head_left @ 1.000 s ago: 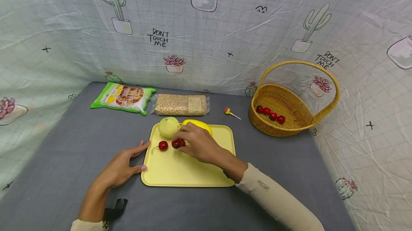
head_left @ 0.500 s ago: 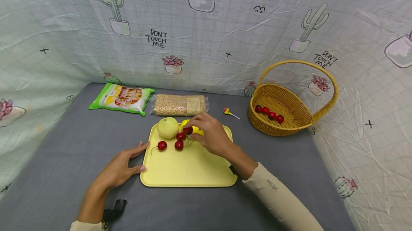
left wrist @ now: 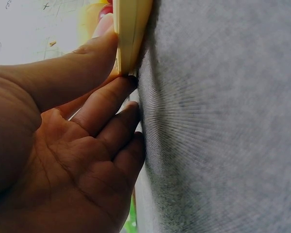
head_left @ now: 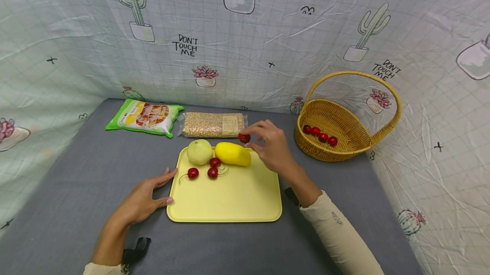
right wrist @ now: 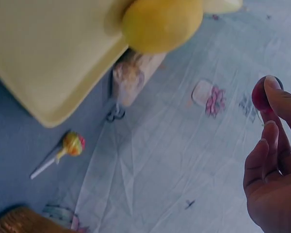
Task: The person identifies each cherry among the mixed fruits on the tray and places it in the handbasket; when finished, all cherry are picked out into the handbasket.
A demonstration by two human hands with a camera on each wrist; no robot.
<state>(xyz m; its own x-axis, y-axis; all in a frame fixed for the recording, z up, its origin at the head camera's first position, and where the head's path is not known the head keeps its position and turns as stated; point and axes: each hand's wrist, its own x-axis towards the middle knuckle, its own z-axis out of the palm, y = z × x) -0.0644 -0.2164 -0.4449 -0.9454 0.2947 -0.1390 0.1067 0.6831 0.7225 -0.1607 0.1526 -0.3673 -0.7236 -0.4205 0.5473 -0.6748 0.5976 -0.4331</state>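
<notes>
In the head view, my right hand (head_left: 272, 145) pinches a cherry (head_left: 244, 138) between thumb and fingertips, above the far right part of the yellow tray (head_left: 245, 202). The right wrist view shows the same dark red cherry (right wrist: 261, 94) held up at the thumb tip. My left hand (head_left: 143, 200) rests at the tray's left edge, thumb and fingers spread along it; in the left wrist view the thumb lies over the rim. On the tray are a pale green round fruit (head_left: 200, 152), a smooth yellow oblong fruit (head_left: 232, 154) and three stemmed cherries (head_left: 193, 173).
A wicker basket (head_left: 317, 151) with several cherries stands at the right, its handle upright. A lollipop (head_left: 273, 134) lies between basket and tray. Behind the tray are a bag of pale grains (head_left: 206, 124) and a green-edged packet (head_left: 147, 115). A printed cloth hangs behind.
My right hand has lifted one cherry from the group on the tray and carried it right and away, past the yellow fruit. The left hand has stayed at the tray's edge.
</notes>
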